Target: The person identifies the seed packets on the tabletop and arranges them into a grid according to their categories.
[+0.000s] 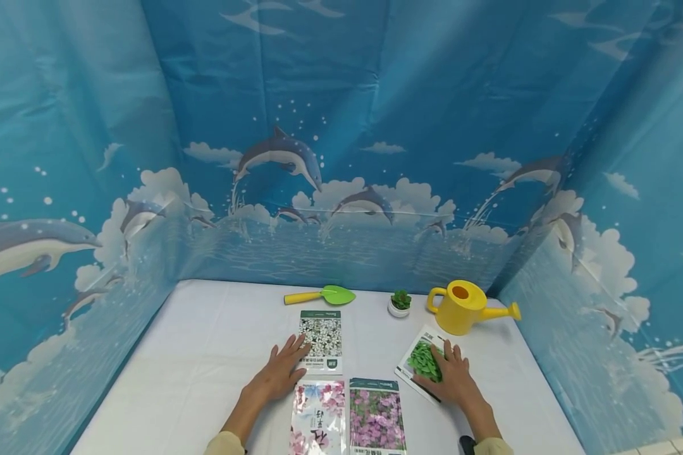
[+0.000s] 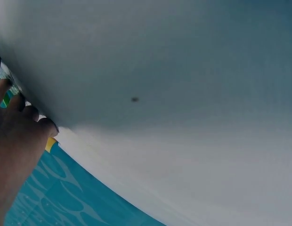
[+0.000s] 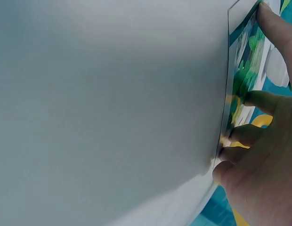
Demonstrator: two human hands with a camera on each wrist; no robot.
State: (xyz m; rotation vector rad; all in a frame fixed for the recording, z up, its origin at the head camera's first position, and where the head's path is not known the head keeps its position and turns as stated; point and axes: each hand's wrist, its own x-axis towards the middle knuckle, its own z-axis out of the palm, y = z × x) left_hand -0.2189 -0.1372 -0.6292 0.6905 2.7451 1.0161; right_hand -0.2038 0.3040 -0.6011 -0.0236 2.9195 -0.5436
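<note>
My left hand [image 1: 280,373] rests with spread fingers at the left edge of a seed packet with white flowers [image 1: 326,335], its fingertips touching it. Over a seed packet with green leaves [image 1: 423,361], which lies turned at an angle, my right hand [image 1: 456,376] is spread. In the right wrist view that hand's thumb and fingertips touch the leaf packet [image 3: 245,70] along its length. The left wrist view catches only part of the left hand [image 2: 19,127] at its edge, and little of the packet.
Nearer me lie a pale pink blossom packet [image 1: 319,417] and a purple flower packet [image 1: 377,417]. Behind stand a green trowel with yellow handle [image 1: 337,294], a small potted succulent [image 1: 399,304] and a yellow watering can [image 1: 461,309]. A dolphin-print curtain [image 1: 341,253] surrounds the white table [image 1: 205,341].
</note>
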